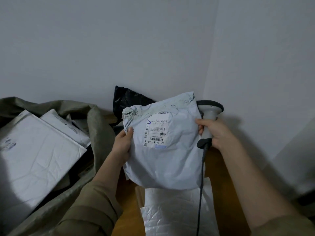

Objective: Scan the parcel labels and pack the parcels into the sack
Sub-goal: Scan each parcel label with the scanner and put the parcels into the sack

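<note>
While the sack (95, 133) slumps wide open at the far left, you can see it's already got a few white mailers (39, 150) lying flat inside, one big one on top and a couple more tucked behind it toward the back. Moving right, the left hand (121, 145) comes up out of an olive sleeve (88, 206) and pinches the left edge of the parcel (163, 160), thumb on the front face, the other fingers hidden behind it so can't say how they sit. That parcel is a crinkly pale grey poly bag held up in the air over the desk (129, 210), pretty much dead centre, with its label (156, 132) facing the camera and turned upside down, barcodes along the left side of it. Behind the top of it a black bag (126, 99) leans on the wall. Under the parcel another white mailer (172, 213) lies flat on the desk. Further right, the right hand (216, 132) is doing double duty: fingers wrapped round the grey handle of the scanner (208, 114), while the thumb presses the parcel's right edge. Scanner head sits just behind the parcel's top right corner, pointing left, and its dark cable (201, 193) hangs straight down past the desk edge.
</note>
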Demonstrator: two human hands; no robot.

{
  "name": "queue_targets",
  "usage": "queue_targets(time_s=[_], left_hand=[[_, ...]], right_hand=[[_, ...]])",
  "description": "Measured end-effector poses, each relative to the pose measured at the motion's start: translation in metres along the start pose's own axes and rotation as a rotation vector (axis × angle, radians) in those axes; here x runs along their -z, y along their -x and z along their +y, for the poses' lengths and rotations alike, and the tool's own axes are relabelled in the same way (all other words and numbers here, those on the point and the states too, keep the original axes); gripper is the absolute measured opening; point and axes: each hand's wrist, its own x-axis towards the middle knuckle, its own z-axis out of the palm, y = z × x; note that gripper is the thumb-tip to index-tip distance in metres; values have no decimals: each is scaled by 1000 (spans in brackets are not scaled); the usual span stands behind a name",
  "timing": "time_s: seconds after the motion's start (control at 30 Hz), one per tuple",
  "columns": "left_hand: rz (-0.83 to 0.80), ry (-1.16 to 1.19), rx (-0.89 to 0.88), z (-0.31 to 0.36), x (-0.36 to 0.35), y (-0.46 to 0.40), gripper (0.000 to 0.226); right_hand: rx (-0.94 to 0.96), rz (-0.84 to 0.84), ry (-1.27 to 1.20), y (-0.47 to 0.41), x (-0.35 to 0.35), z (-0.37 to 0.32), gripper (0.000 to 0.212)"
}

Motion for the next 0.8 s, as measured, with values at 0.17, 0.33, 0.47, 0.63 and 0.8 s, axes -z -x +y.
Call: queue_targets(time_s=[0.17,0.33,0.47,0.63,0.8], left_hand=[[-17,-67,12,0,-7,4,21],[48,-192,67,-16,-4,5,28],[1,-385,192,-44,0,10,38],[-52,-364,506,-89,9,19,50],[-48,-340,555,-111,11,30,46]], right_hand=[[35,123,66,-5,-1,4,26],[6,234,95,-12,2,14,20],[-32,256,90,-14,7,22,13],[-144,185,144,-9,8,49,10],[-251,161,140,-10,12,90,40]])
